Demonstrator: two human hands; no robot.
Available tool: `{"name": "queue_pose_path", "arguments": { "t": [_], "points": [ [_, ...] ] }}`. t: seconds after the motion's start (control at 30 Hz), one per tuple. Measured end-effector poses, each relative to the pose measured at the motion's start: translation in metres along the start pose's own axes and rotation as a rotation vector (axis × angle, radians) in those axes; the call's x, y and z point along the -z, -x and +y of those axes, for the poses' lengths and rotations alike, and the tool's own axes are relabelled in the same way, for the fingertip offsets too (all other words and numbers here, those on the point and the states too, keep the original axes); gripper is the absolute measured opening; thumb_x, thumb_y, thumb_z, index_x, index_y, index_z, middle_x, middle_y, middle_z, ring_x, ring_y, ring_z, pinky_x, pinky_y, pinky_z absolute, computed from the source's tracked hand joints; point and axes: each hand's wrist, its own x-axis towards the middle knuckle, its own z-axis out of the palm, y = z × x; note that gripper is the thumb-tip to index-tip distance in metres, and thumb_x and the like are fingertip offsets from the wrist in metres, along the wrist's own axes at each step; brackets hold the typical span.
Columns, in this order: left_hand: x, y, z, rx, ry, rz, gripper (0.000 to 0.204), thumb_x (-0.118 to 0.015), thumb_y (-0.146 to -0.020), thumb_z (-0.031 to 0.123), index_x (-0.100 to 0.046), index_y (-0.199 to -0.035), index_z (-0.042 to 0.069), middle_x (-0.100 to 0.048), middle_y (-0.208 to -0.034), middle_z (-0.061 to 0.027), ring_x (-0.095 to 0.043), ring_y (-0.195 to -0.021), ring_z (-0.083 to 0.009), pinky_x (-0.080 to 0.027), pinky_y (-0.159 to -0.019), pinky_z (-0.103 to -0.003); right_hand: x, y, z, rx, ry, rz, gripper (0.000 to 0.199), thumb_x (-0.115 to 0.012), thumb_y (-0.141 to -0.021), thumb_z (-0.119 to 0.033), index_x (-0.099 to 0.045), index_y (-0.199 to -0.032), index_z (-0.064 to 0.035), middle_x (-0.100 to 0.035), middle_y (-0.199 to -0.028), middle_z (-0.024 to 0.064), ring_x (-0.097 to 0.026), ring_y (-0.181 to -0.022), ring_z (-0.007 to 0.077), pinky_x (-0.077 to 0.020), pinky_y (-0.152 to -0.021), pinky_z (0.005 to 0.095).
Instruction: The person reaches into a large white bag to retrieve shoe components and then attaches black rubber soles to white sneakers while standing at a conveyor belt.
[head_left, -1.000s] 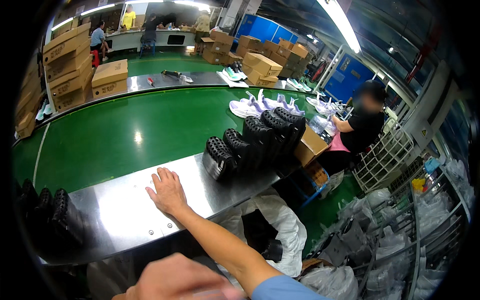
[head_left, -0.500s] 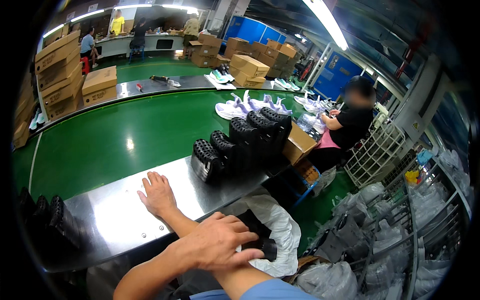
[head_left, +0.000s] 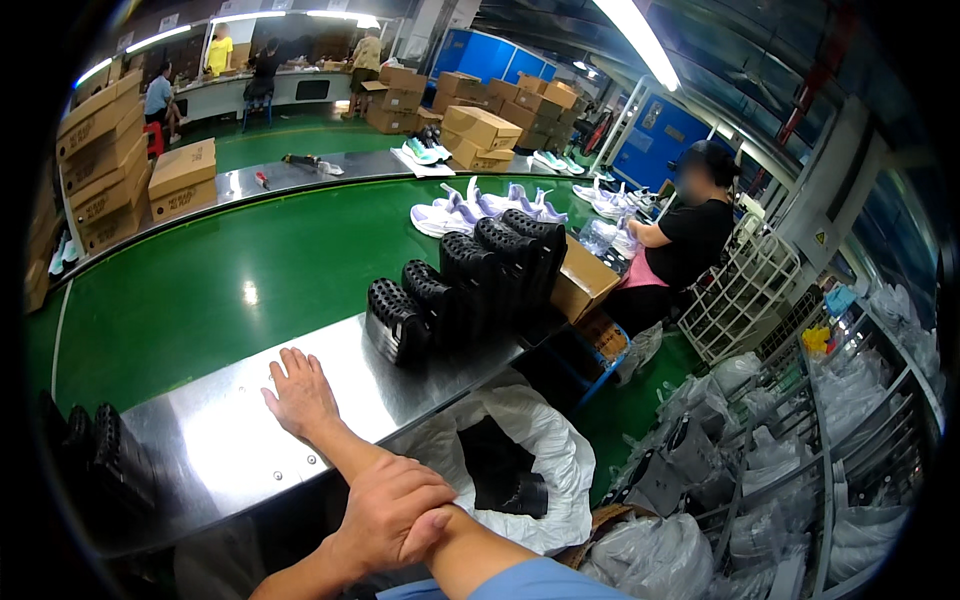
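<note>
My right hand lies palm down, fingers spread, on a shiny metal bench top. Nothing is held in it. My left hand is wrapped round my right forearm, below the elbow-side of the wrist. Beyond my right hand, to the right, stand several black pieces with rounded, hole-dotted tops, upright in a row. More black pieces stand at the bench's left end. Right of my forearm a white plastic-lined container holds dark items, their kind unclear.
White-and-lilac shoes stand behind the black pieces. A co-worker handles shoes at right, beside an open carton. A rack of plastic-wrapped items fills the right side. Shoe boxes are stacked far left beyond the green surface.
My left hand has gone from resting loosely over my right forearm, fingers spread, to closing round it. The right hand stays flat on the bench. The whole view has shifted slightly.
</note>
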Motion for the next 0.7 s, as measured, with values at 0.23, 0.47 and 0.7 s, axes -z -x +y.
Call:
{"name": "queue_pose_path", "arguments": {
  "t": [0.23,0.47,0.7],
  "points": [
    [0.073,0.033,-0.091,0.093,-0.73,0.256,0.02,-0.069,-0.082,0.005,-0.065,-0.1,-0.002,-0.064,-0.102,-0.0212,-0.06,-0.099,-0.0433,-0.049,-0.09,-0.051,-0.001,0.004,0.018,0.044,0.006,0.072,0.045,-0.064,-0.098,-0.035,-0.064,-0.126,0.0003,-0.057,-0.142,0.0245,-0.048,-0.14,0.0369,-0.035,-0.118,0.0491],
    [0.124,0.074,-0.146,0.282,-1.132,0.208,0.031,-0.073,-0.087,0.013,-0.066,-0.114,-0.001,-0.063,-0.114,-0.0187,-0.058,-0.11,-0.0386,-0.045,-0.097,-0.05,-0.003,0.001,0.009,0.05,-0.063,0.188,0.036,-0.063,-0.1,-0.03,-0.065,-0.123,-0.0008,-0.061,-0.136,0.0222,-0.053,-0.134,0.0355,-0.0381,-0.115,0.0477],
    [0.127,0.089,-0.157,0.424,-1.084,0.154,0.016,-0.07,-0.088,0.011,-0.067,-0.101,0.001,-0.063,-0.104,-0.0162,-0.057,-0.101,-0.0363,-0.045,-0.089,-0.048,-0.002,0.001,0.008,0.064,-0.067,0.177,0.033,-0.063,-0.1,-0.029,-0.065,-0.119,-0.0015,-0.06,-0.137,0.0209,-0.052,-0.136,0.0347,-0.0376,-0.115,0.0474]
  ]
}}
